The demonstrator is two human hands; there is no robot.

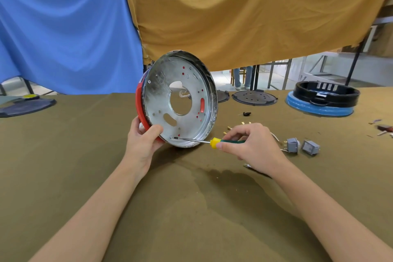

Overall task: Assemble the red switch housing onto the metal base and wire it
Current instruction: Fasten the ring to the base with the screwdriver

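A round metal base (158, 89) with a large centre hole stands tilted on its edge on the table. The red housing (140, 106) shows behind its left rim. My left hand (143, 142) grips the lower left rim, thumb on the metal face. My right hand (251, 144) holds a screwdriver (214, 142) with a yellow and green handle. Its tip sits on a screw (171, 137) near the base's bottom rim. Two grey switches (303, 145) with wires lie to the right.
The table is covered in olive cloth (191, 208). Small brass terminals (244, 123) and a black clip (247, 114) lie behind my right hand. A black ring on a blue base (323, 100) and dark round plates (254, 97) stand at the back. Blue and mustard cloths hang behind.
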